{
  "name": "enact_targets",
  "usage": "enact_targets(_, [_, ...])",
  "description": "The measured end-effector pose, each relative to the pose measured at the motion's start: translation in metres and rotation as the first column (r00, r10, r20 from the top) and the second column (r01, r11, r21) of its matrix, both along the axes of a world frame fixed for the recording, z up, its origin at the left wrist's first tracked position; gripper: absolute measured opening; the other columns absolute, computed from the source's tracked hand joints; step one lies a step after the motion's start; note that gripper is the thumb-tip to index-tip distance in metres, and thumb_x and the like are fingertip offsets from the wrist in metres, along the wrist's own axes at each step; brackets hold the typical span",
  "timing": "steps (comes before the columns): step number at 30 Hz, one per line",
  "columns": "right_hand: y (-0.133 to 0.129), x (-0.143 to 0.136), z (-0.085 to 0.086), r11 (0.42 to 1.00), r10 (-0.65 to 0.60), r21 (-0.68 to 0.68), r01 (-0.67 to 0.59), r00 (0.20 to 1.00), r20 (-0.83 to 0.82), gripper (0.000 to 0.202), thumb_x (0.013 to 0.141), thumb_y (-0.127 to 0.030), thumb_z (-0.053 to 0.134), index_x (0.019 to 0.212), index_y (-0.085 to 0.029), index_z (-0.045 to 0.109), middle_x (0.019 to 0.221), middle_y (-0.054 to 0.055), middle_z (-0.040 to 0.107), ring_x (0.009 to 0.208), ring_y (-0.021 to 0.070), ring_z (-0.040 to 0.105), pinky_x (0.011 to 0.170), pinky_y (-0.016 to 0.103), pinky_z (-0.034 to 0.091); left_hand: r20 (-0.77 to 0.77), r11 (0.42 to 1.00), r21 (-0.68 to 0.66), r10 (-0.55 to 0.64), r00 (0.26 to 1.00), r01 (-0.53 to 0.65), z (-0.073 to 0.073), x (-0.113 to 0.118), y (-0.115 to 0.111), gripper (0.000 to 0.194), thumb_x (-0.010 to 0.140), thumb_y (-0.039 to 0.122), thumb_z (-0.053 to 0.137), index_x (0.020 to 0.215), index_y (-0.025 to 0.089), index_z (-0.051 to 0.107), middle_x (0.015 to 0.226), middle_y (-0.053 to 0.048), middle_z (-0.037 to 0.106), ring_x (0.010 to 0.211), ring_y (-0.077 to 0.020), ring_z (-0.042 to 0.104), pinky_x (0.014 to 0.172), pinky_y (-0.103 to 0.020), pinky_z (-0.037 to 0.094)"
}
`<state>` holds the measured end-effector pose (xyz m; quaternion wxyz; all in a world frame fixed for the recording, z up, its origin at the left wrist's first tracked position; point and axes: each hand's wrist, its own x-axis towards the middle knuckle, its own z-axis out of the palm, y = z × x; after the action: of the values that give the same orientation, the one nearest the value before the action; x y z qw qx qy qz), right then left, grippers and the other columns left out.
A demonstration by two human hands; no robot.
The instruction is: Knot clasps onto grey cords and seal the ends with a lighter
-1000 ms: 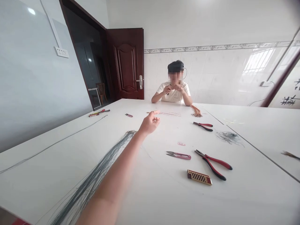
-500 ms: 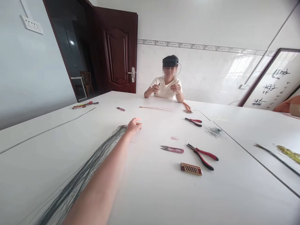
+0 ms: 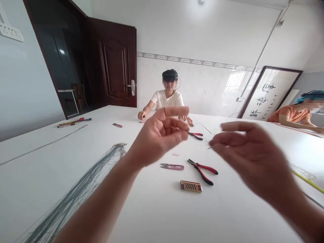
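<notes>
My left hand [image 3: 162, 133] is raised over the middle of the table, thumb and fingertips brought together in a pinch, the index finger stretched out above. Facing it, my right hand [image 3: 253, 155] is also pinched, thumb against a curled finger, and slightly blurred. Anything between the fingertips of either hand is too fine to make out. Below and between the hands lie pink-handled thread snips [image 3: 174, 166], red-and-black pliers [image 3: 202, 171] and a patterned lighter-like case [image 3: 191, 186]. A bundle of long grey-green wires or threads [image 3: 86, 185] stretches along the left beside my forearm.
Across the white table [image 3: 141, 216] sits a person in a pale shirt [image 3: 167, 98]; another in orange [image 3: 291, 114] leans at the right. Farther back lie a second pair of pliers [image 3: 196, 136], small snips [image 3: 117, 125] and tools [image 3: 73, 122] at the left.
My left hand has left the end of the wire bundle and come up to the right. My right hand has entered from the right. The view has turned rightward; the person opposite has lowered their hands.
</notes>
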<state>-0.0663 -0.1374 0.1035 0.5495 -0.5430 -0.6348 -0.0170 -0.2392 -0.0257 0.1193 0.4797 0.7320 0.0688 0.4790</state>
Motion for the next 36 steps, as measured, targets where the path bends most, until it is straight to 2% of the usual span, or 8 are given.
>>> enact_targets(4, [0.027,-0.017,-0.016,0.972,0.229,0.023,-0.233,0.93,-0.286,0.031,0.082,-0.029,0.062,0.107,-0.027,0.044,0.077,-0.001,0.065,0.071,0.0175,0.063,0.073,0.037,0.052,-0.07,0.995,0.07,0.081,0.994,-0.076,-0.009,0.001,-0.016,0.036,0.08,0.014,0.061,0.112,0.028,0.055,0.087,0.001,0.061,0.081,-0.0104,0.059,0.079,-0.028,0.052])
enact_targets(11, [0.048,-0.006,-0.039,0.964,0.255,0.04,-0.261,0.882,-0.397,0.03,0.084,-0.033,0.061,0.107,-0.029,0.043,0.079,0.0,0.066,0.071,0.0164,0.06,0.065,0.033,0.048,-0.174,0.986,0.108,0.146,0.974,-0.128,-0.022,0.016,-0.004,0.035,0.083,0.016,0.058,0.113,0.032,0.052,0.083,0.005,0.06,0.081,-0.0069,0.059,0.078,-0.021,0.052])
enact_targets(18, [0.057,0.004,-0.04,0.93,0.233,-0.091,-0.356,0.763,-0.603,0.042,0.078,-0.041,0.067,0.107,-0.025,0.041,0.077,0.0,0.068,0.068,0.0153,0.057,0.065,0.031,0.044,-0.196,0.947,0.237,0.264,0.944,-0.215,-0.035,0.029,0.004,0.037,0.085,0.015,0.055,0.115,0.036,0.051,0.086,0.007,0.059,0.082,-0.0041,0.058,0.081,-0.018,0.05])
enact_targets(25, [0.056,0.0,-0.035,0.902,0.222,-0.082,-0.423,0.62,-0.752,0.05,0.071,-0.043,0.075,0.104,-0.023,0.043,0.072,-0.001,0.068,0.063,0.0129,0.054,0.058,0.025,0.039,-0.11,0.824,0.516,0.333,0.937,-0.232,-0.038,0.031,0.011,0.048,0.084,0.008,0.053,0.124,0.032,0.044,0.087,0.004,0.059,0.081,-0.0047,0.057,0.079,-0.018,0.051])
enact_targets(29, [0.052,-0.003,-0.035,0.917,0.194,-0.1,-0.387,0.65,-0.735,0.05,0.072,-0.043,0.074,0.105,-0.024,0.042,0.076,0.0,0.07,0.07,0.0158,0.059,0.068,0.031,0.042,-0.015,0.647,0.715,0.391,0.92,-0.263,-0.038,0.032,0.013,0.053,0.08,0.001,0.053,0.125,0.028,0.043,0.09,0.003,0.058,0.083,-0.0043,0.055,0.079,-0.015,0.047])
enact_targets(31, [0.052,-0.004,-0.037,0.92,0.197,-0.096,-0.379,0.662,-0.723,0.048,0.073,-0.042,0.073,0.105,-0.025,0.042,0.077,0.0,0.07,0.072,0.0166,0.06,0.071,0.033,0.044,0.011,0.606,0.749,0.392,0.92,-0.267,-0.04,0.033,0.014,0.056,0.079,-0.001,0.052,0.127,0.025,0.041,0.089,0.002,0.056,0.083,-0.0047,0.054,0.079,-0.015,0.046])
enact_targets(34, [0.052,-0.005,-0.039,0.927,0.211,-0.071,-0.368,0.671,-0.711,0.043,0.075,-0.04,0.071,0.104,-0.025,0.042,0.076,0.0,0.07,0.072,0.0175,0.061,0.068,0.033,0.046,0.015,0.67,0.688,0.369,0.929,-0.278,-0.046,0.035,0.013,0.059,0.078,-0.001,0.052,0.129,0.026,0.038,0.088,0.002,0.053,0.083,-0.0057,0.053,0.079,-0.018,0.047])
enact_targets(36, [0.051,-0.006,-0.039,0.923,0.233,-0.056,-0.38,0.67,-0.705,0.042,0.076,-0.04,0.07,0.105,-0.025,0.042,0.078,0.001,0.07,0.073,0.0181,0.061,0.065,0.032,0.047,-0.004,0.785,0.549,0.347,0.938,-0.287,-0.049,0.037,0.009,0.057,0.078,0.002,0.052,0.126,0.03,0.038,0.087,0.003,0.052,0.081,-0.0062,0.052,0.08,-0.02,0.047])
